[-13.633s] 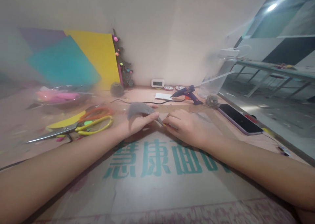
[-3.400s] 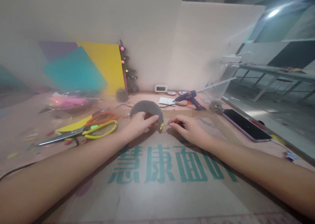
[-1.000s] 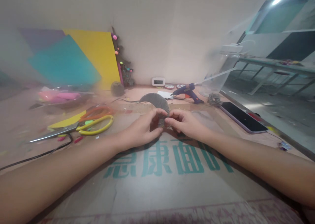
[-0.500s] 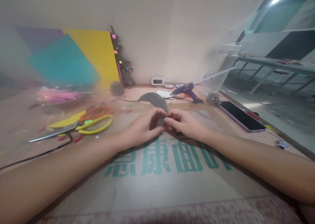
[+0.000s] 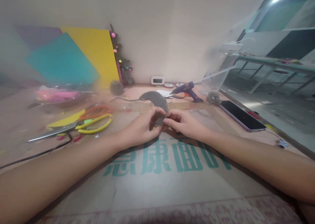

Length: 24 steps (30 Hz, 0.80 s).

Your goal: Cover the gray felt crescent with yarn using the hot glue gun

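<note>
A grey crescent (image 5: 158,99), its surface ribbed as if wound with cord, stands up between my hands over the middle of the table. My left hand (image 5: 149,125) grips its lower right part between thumb and fingers. The fingers of my right hand (image 5: 180,122) are pinched together at the crescent's lower right edge, touching it. Whatever sits between those right fingertips is too small to make out. Behind the crescent lies a dark blue glue gun (image 5: 188,92).
Yellow-handled scissors (image 5: 94,124) and an orange-handled pair (image 5: 95,111) lie left. A phone (image 5: 242,116) and a ball of grey cord (image 5: 213,98) are right. A small digital clock (image 5: 157,80) stands by the wall. Coloured sheets (image 5: 64,59) lean at back left.
The crescent has tilted slightly, its upper tip shifting a little to the right. Both hands stay nearly in place, with my left thumb drawn back slightly.
</note>
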Available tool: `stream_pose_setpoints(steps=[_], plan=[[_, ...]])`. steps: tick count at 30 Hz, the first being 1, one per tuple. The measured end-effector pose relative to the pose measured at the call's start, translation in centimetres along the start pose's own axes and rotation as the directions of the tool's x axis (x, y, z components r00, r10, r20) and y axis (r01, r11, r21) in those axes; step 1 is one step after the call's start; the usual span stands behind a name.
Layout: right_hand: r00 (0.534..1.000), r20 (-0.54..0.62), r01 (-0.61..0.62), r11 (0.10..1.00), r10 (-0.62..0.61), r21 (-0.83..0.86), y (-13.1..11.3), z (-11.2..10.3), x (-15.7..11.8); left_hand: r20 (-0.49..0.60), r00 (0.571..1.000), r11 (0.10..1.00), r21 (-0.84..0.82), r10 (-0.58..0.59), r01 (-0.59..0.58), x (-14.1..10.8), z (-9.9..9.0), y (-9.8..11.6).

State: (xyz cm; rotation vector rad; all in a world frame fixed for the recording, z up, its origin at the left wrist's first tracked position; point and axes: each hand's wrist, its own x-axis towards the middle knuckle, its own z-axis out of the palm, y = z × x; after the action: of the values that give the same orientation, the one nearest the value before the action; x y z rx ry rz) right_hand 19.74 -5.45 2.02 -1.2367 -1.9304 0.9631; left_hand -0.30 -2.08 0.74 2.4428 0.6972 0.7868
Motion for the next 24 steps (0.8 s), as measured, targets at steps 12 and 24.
stream_pose_setpoints(steps=[12, 24], plan=[[1.0, -0.012, 0.002, 1.0, -0.002, -0.003, 0.08, 0.03, -0.08, -0.016, 1.0, 1.0, 0.009, 0.003, -0.003, 0.07, 0.38, -0.53], [1.0, -0.002, -0.009, 1.0, 0.009, -0.008, -0.21, 0.03, -0.12, -0.018, 1.0, 0.999, 0.025, 0.024, -0.024, -0.03, -0.15, -0.05]])
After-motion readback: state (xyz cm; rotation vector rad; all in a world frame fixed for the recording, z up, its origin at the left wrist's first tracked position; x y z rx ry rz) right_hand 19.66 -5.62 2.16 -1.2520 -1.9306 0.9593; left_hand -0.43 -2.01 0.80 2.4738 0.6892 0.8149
